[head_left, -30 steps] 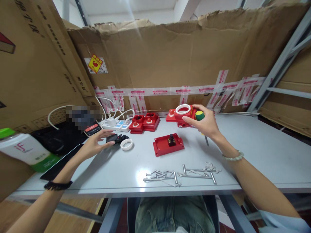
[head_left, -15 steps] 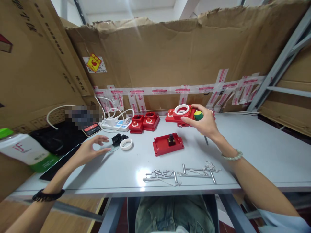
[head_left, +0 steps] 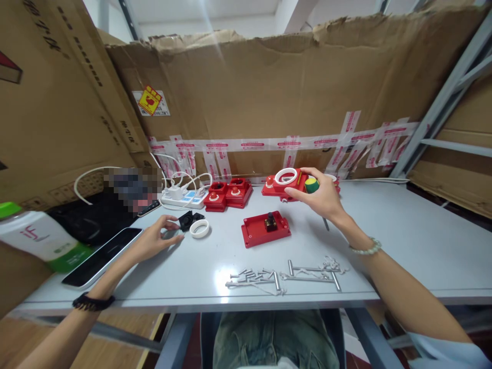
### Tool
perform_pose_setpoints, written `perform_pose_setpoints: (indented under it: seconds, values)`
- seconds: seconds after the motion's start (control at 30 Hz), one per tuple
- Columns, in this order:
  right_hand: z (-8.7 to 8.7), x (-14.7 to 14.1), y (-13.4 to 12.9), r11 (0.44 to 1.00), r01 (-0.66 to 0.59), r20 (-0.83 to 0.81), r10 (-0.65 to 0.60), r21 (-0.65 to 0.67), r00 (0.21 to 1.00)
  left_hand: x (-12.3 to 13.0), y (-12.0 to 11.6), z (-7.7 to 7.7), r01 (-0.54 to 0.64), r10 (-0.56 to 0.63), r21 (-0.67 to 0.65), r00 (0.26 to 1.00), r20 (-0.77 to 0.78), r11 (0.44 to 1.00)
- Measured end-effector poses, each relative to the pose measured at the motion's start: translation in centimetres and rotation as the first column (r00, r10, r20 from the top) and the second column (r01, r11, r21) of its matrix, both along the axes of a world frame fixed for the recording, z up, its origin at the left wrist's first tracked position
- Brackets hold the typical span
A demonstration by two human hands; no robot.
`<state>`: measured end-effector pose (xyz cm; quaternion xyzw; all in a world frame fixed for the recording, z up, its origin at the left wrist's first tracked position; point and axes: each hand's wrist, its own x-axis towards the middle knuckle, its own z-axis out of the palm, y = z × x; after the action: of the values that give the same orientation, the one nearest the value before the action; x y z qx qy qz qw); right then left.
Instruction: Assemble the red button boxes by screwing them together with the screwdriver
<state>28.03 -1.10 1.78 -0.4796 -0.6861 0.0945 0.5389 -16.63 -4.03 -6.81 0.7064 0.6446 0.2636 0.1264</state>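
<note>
My right hand (head_left: pixel 321 197) grips a red plastic housing (head_left: pixel 271 190) by its right side, above the table. A white ring (head_left: pixel 286 176) sits on top of the housing. The green-and-yellow end of a screwdriver (head_left: pixel 311 185) shows between thumb and fingers, its shaft emerging below the palm. On the left, my left hand (head_left: pixel 159 238) has thumb and fingers apart around nothing, fingertips beside a small black part (head_left: pixel 186 220). A loose white ring (head_left: pixel 200 229) lies right of that part. Between the hands rests a red base (head_left: pixel 255 234) with a black-topped switch block (head_left: pixel 270 221).
Several screws (head_left: pixel 249 275) and T-handled metal rods (head_left: pixel 311 278) with white cord lie near the front edge. Two red housings (head_left: pixel 238 193) stand by a power strip (head_left: pixel 188 198). A phone (head_left: pixel 103 256) and a white-green bottle (head_left: pixel 42 238) are at left; cardboard (head_left: pixel 249 102) walls the back.
My left hand has moved right, to the black part, uncovering more of the phone. My right hand and the red housing have barely shifted.
</note>
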Motion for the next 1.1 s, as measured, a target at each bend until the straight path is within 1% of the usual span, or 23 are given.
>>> perform_pose_setpoints:
  seconds: [0.13,0.2,0.27,0.3,0.33,0.37,0.4,0.43,0.47,0.5,0.53,0.57,0.63,0.7,0.77,0.83,0.9,0.97,1.0,1.07,1.1]
  values:
    - [-0.1,0.0,0.2,1.0,0.004,-0.01,-0.004,0.001,1.0,-0.9,-1.0,0.3,0.04,-0.04,-0.055,0.999,0.011,0.998]
    - [-0.2,0.0,0.2,1.0,-0.013,-0.019,0.013,-0.003,1.0,-0.4,-1.5,0.8,0.051,-0.051,-0.027,0.999,-0.006,0.998]
    - [-0.1,-0.1,0.1,0.998,-0.058,-0.015,0.058,-0.003,0.998,1.5,-1.8,1.8,0.049,-0.048,0.085,0.999,-0.018,0.995]
    - [-0.1,-0.2,0.0,0.996,-0.093,-0.002,0.093,-0.003,0.996,2.9,-2.0,2.4,0.046,-0.044,0.17,0.999,-0.015,0.984]
    - [-0.1,-0.3,-0.2,0.991,-0.131,0.018,0.131,-0.002,0.991,4.7,-2.1,3.2,0.068,-0.068,0.248,0.998,-0.009,0.966]
    - [-0.1,-0.5,-0.5,0.986,-0.169,0.043,0.169,-0.001,0.985,6.8,-2.1,4.0,0.129,-0.133,0.314,0.991,-0.011,0.941]
    - [-0.1,-0.8,-0.8,0.979,-0.204,0.072,0.203,0.001,0.976,9.0,-2.2,4.8,0.2,-0.207,0.38,0.978,-0.024,0.903]
    - [-0.1,-1.1,-1.2,0.972,-0.234,0.103,0.232,0.001,0.967,11.2,-2.2,5.6,0.294,-0.299,0.432,0.952,-0.058,0.853]
    - [-0.1,-1.3,-1.6,0.966,-0.26,0.134,0.258,-0.001,0.957,13.4,-2.1,6.3,0.389,-0.389,0.488,0.915,-0.107,0.781]
    - [-0.1,-1.6,-2.0,0.959,-0.283,0.164,0.28,-0.008,0.946,15.4,-2.0,6.9,0.467,-0.457,0.508,0.876,-0.153,0.724]
    - [-0.1,-1.8,-2.3,0.951,-0.308,0.192,0.307,-0.023,0.932,17.2,-1.8,7.4,0.525,-0.505,0.512,0.842,-0.192,0.68]
    - [-0.1,-2.0,-2.7,0.941,-0.335,0.211,0.336,-0.039,0.918,18.6,-1.5,7.7,0.568,-0.536,0.506,0.813,-0.227,0.648]
    - [0.0,-2.2,-3.2,0.923,-0.381,0.222,0.383,-0.057,0.896,20.4,-0.9,7.8,0.625,-0.566,0.522,0.77,-0.293,0.58]
    - [0.1,-2.2,-3.6,0.914,-0.404,0.206,0.402,-0.035,0.892,21.0,-0.4,7.6,0.648,-0.582,0.546,0.747,-0.322,0.531]
    - [0.2,-2.2,-3.8,0.911,-0.412,0.164,0.407,-0.004,0.899,20.8,-0.1,7.3,0.632,-0.585,0.596,0.75,-0.308,0.496]
    - [0.3,-2.3,-4.0,0.896,-0.444,0.097,0.443,-0.017,0.891,20.5,-0.1,7.2,0.572,-0.576,0.673,0.775,-0.258,0.468]
    - [0.2,-2.5,-4.1,0.862,-0.505,0.032,0.506,-0.046,0.862,20.3,-0.3,7.2,0.5,-0.566,0.741,0.801,-0.197,0.449]
    - [0.1,-2.8,-4.2,0.831,-0.554,0.006,0.555,-0.051,0.832,20.3,-0.5,7.2,0.466,-0.563,0.779,0.807,-0.18,0.419]
    - [0.0,-2.9,-4.2,0.824,-0.565,0.003,0.566,-0.046,0.825,20.3,-0.5,7.2,0.465,-0.564,0.789,0.805,-0.187,0.403]
    - [-0.1,-3.2,-4.1,0.825,-0.564,0.002,0.565,-0.041,0.825,20.6,-0.5,6.9,0.466,-0.566,0.803,0.799,-0.202,0.371]
    - [-0.2,-3.3,-4.1,0.834,-0.551,0.008,0.551,-0.036,0.834,20.7,-0.5,6.7,0.461,-0.568,0.807,0.799,-0.196,0.37]
